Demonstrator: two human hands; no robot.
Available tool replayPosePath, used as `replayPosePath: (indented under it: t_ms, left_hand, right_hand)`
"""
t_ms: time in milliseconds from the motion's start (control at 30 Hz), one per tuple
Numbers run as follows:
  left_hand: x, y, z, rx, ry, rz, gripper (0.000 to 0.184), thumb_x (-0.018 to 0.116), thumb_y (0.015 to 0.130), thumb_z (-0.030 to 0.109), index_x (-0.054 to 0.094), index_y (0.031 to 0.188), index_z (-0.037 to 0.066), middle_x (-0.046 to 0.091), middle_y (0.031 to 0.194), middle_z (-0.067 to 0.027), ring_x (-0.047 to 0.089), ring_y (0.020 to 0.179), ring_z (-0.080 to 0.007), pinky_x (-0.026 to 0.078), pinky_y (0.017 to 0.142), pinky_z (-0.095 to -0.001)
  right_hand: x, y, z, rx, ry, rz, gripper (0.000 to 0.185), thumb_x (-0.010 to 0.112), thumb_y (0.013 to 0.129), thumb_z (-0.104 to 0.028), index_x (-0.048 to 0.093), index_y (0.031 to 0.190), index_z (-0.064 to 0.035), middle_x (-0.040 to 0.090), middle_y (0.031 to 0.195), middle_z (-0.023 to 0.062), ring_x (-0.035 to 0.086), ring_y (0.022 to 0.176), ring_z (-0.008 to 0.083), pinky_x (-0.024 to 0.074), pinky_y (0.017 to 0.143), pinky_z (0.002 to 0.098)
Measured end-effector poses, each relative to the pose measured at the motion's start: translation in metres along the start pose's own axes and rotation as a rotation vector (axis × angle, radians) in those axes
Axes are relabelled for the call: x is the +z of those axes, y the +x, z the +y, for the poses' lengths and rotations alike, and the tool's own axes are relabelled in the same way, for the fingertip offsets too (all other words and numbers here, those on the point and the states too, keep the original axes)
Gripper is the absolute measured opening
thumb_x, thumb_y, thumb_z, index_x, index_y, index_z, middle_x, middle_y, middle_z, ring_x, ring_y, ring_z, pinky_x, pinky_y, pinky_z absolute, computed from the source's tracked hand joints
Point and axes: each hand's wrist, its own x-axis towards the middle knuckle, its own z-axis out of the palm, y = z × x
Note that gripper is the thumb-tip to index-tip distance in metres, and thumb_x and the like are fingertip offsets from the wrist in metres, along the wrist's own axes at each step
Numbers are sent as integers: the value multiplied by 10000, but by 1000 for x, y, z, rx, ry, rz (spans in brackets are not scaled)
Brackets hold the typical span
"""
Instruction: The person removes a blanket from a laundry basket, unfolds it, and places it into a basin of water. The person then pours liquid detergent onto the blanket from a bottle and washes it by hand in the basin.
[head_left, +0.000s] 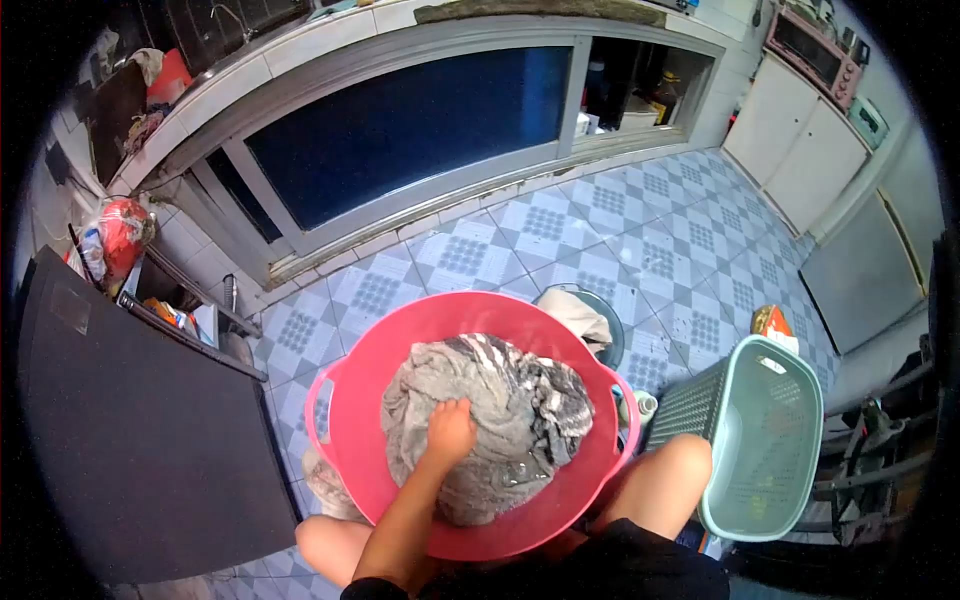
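A wide pink tub (350, 430) with two side handles stands between my knees. Inside it lies a bunched, wet grey cloth (510, 425), with black and white patterned folds along its right side and a little water showing near its lower edge. My left hand (452, 432) rests on the left-middle of this cloth, its fingers curled into the fabric. My right hand is out of sight; only dark clothing shows on that side.
Behind the tub's right rim sits a basin (617, 340) holding a pale cloth (582, 318). To the right are a bottle (640, 407) and a green laundry basket (770, 440). A dark panel (140, 430) stands at left; a low sliding-door cabinet (420, 130) runs along the back.
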Motion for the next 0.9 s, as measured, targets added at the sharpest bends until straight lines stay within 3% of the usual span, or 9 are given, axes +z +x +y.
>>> replayPosePath:
  t_ms: [333,433,533,600,633,667,767,833,900]
  left_hand:
    - [-1,-3,-2,-43,-34,3,263,516,719,126,490,949,3,566,871,-201,527,827,-379,420,746,-461]
    - [-29,-8,18,-183,-169,53,331,537,722,128,449,1017,9,566,855,-213,529,799,-392,418,745,-472]
    - [-32,-10,18,-150,-94,129,433,583,710,146,415,1090,27,551,928,-212,512,917,-369,407,776,-456]
    - [-28,-12,16,-15,-52,285,555,628,693,171,392,1179,42,481,1086,-209,406,1102,-351,349,874,-482]
    - [-25,-13,16,-35,-59,289,555,628,693,171,392,1179,42,481,1086,-209,406,1102,-351,349,874,-482]
    - [-22,-14,19,-75,-3,247,623,644,686,181,362,1232,77,401,1187,-205,304,1178,-359,282,918,-524]
    - [-26,-20,26,-161,64,239,756,687,656,209,308,1309,158,247,1339,-195,145,1268,-394,162,963,-602]
    - [-34,-24,24,-187,88,264,820,714,635,228,285,1333,203,173,1389,-188,89,1282,-421,109,966,-638]
    - [-37,-24,17,-244,28,55,929,760,577,287,244,1350,251,87,1421,-173,30,1288,-434,133,948,-661]
  right_hand:
    - [44,-16,-22,-175,16,100,409,364,889,-334,498,1161,-59,502,1188,165,491,1082,299,367,914,375]
    - [59,-14,-28,-298,46,154,418,355,895,-342,492,1168,-56,498,1193,169,487,1087,301,362,922,372]
    - [86,12,-20,-479,77,275,428,346,901,-350,486,1175,-53,494,1198,172,483,1093,303,357,929,370]
    - [113,52,2,-613,94,379,434,340,905,-356,482,1179,-50,491,1202,175,480,1097,304,354,934,368]
    - [61,-48,-28,-462,91,191,476,313,909,-381,454,1178,-14,481,1183,224,478,1080,340,366,915,359]
    - [41,-87,-39,-403,128,132,487,312,908,-400,477,1149,-10,499,1154,231,492,1058,343,376,900,370]
    - [20,-128,-43,-247,7,4,548,315,901,-456,541,1038,24,550,1064,243,529,1000,353,401,860,396]
    - [-9,-176,-62,-274,-124,-11,583,317,900,-462,564,962,62,570,1008,249,536,989,355,404,849,411]
    - [-28,-211,-62,-549,-155,88,468,420,880,-410,538,1020,21,607,882,209,566,911,322,437,796,384]
